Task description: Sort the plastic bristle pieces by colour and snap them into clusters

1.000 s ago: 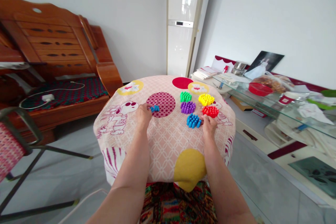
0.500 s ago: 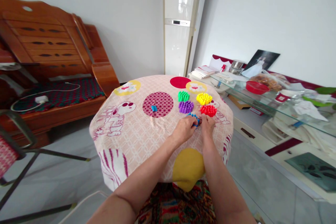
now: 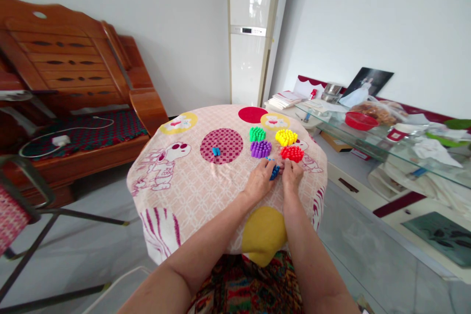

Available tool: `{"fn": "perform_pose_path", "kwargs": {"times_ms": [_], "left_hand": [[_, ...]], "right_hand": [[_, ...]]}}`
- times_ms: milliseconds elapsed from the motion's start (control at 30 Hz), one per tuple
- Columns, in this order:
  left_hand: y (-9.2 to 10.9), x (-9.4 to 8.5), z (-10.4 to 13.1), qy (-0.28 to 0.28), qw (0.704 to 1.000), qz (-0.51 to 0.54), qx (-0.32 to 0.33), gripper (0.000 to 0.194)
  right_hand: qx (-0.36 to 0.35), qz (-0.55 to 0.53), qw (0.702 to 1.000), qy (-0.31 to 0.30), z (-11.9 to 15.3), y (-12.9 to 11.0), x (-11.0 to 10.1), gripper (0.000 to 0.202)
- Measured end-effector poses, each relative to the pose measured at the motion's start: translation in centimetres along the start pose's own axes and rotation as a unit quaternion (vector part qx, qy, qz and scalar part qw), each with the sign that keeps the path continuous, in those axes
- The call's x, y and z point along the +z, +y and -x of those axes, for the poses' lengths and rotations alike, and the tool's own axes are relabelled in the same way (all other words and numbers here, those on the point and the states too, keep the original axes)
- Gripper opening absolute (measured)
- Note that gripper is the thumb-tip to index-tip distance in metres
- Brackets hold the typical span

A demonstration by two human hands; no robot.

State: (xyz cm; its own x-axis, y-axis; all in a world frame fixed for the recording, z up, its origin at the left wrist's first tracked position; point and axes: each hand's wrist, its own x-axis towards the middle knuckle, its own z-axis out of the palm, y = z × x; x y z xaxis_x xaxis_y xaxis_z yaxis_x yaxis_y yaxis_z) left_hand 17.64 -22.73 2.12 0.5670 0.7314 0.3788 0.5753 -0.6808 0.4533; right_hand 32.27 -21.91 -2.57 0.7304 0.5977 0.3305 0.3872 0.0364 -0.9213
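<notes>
A cluster of small blue pegs (image 3: 274, 172) stands upright on the cloth-covered round table (image 3: 206, 196), partly hidden by my hands. My left hand (image 3: 259, 179) curves its fingers round the left and far side of this cluster. From the right, my right hand (image 3: 293, 175) presses its bent fingers together at the cluster's edge; what lies within them is hidden. Just beyond stand tight groups of similar pegs: purple pegs (image 3: 261, 149), red pegs (image 3: 292, 153), green pegs (image 3: 257, 134) and yellow pegs (image 3: 286, 137). A few loose blue pegs (image 3: 216, 151) lie apart on the left.
A wooden bench (image 3: 69, 78) with a white cable and plug stands at the left. A folding chair (image 3: 14, 216) is near the front left. On the right, a glass-topped cabinet (image 3: 346, 171) holds papers, a red bowl (image 3: 360, 120) and a paper cup (image 3: 398, 133).
My left hand has shifted slightly and its fingers now reach farther round the blue pegs. My right fingers have spread a little at the cluster's right side. The other peg groups stay put.
</notes>
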Motion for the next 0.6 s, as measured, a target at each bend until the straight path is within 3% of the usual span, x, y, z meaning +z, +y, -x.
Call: {"fn": "perform_pose_path", "kwargs": {"times_ms": [167,433,600], "left_hand": [[-0.3,0.8,-0.2,-0.002,0.998,-0.058,-0.004,0.056],[-0.5,1.3,-0.3,0.018,0.998,-0.055,-0.009,0.055],[-2.1,-0.6,-0.3,0.102,0.994,0.033,-0.020,0.055]], "right_hand": [[-0.029,0.035,0.999,-0.007,0.1,0.0,0.0,0.045],[-0.023,0.027,0.999,-0.013,0.1,0.1,0.0,0.043],[0.004,0.008,1.000,0.000,0.1,0.4,0.2,0.045]]}}
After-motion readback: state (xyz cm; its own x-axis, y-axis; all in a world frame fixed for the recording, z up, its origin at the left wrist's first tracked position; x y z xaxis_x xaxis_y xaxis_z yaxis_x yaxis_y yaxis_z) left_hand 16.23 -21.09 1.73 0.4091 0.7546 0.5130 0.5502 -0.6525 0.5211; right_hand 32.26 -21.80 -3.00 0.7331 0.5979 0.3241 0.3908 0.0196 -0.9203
